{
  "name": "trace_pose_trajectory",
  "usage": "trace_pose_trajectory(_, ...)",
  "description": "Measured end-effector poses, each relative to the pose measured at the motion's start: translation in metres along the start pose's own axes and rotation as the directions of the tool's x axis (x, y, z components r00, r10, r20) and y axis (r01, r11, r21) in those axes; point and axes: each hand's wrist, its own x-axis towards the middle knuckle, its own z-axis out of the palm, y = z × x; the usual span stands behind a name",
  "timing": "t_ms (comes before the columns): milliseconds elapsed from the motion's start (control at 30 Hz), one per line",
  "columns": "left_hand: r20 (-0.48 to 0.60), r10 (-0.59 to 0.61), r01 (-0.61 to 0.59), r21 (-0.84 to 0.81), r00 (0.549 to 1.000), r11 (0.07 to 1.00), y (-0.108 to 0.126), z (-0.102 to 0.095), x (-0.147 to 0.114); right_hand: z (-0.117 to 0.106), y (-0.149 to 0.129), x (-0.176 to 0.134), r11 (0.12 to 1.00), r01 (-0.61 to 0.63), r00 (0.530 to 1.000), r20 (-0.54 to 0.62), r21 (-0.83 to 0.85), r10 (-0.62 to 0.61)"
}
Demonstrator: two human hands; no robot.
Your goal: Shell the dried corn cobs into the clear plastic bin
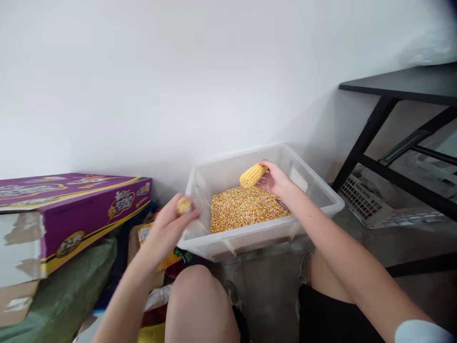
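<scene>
One white wall (pixel 214 71) fills most of the bkgd., w/ a black table (pixel 403 86) at far R and a purple box (pixel 100 219), its end showing torn patches, at L. Btwn them, near the wall, our translucent bin (pixel 250 228) sits on the grey floor (pixel 269 281). Green sheeting (pixel 80 281) lies by the box; a white basket (pixel 366 202) is under the table. Our R hand (pixel 275 181), reaching in over the bin, has its fingers part-closed round the back end of a yellow ear of corn (pixel 252 176), held tilted above the kernels. Our L hand (pixel 174 216), motion-blurred at the bin's near L corner, is curled round a corn piece (pixel 183 205); whole ear or not, we can't tell. Smallest: loose kernels (pixel 243 207), yellow & whitish, spread inside the bin.
</scene>
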Motion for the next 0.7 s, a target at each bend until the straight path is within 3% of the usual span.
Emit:
trace_pose_trajectory(67,-0.013,0.199,-0.199,-0.014,0.98,0.98,0.028,0.03,0.039,0.005,0.006,0.0,0.998,-0.027,0.999,-0.034,0.059,0.029)
trace_pose_trajectory(133,-0.06,0.328,-0.321,0.102,0.943,0.942,0.043,0.058,0.068,0.008,0.011,0.0,0.997,-0.042,0.998,-0.043,0.071,0.046)
trace_pose_trajectory(233,-0.081,0.415,-0.399,0.161,0.906,0.903,0.052,0.083,0.084,0.006,0.016,-0.001,0.992,-0.102,0.994,-0.016,0.079,0.104)
trace_pose_trajectory(367,-0.101,0.4,-0.381,0.165,0.911,0.91,0.057,0.087,0.077,0.001,0.022,-0.004,0.996,-0.086,0.996,0.036,0.025,0.085)
trace_pose_trajectory(467,-0.066,0.43,-0.421,0.111,0.901,0.9,0.06,0.086,0.072,-0.002,0.025,-0.008,1.0,-0.001,0.997,0.081,-0.025,0.003)
trace_pose_trajectory(567,-0.1,0.43,-0.431,0.016,0.897,0.902,0.061,0.089,0.076,-0.001,0.025,-0.018,0.993,0.098,0.982,0.168,-0.071,-0.085)
trace_pose_trajectory(700,-0.195,0.311,-0.352,-0.229,0.93,0.907,0.062,0.096,0.087,0.003,0.021,-0.035,0.981,0.129,0.93,0.36,-0.145,-0.069)
